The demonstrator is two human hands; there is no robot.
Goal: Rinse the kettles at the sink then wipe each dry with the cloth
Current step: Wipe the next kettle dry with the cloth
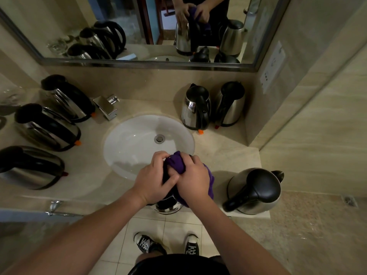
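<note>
Kettle (168,206) sits under both hands (174,179) gripping purple cloth (176,163)

Both hands on kettle at sink front edge, purple cloth bunched on top.

Left hand (154,180) grips kettle (167,206) top; right hand (195,180) clutches purple cloth (176,163) against it. White sink (139,139) just behind. Three kettles on counter left, two at back right, one (256,191) near right.
</note>
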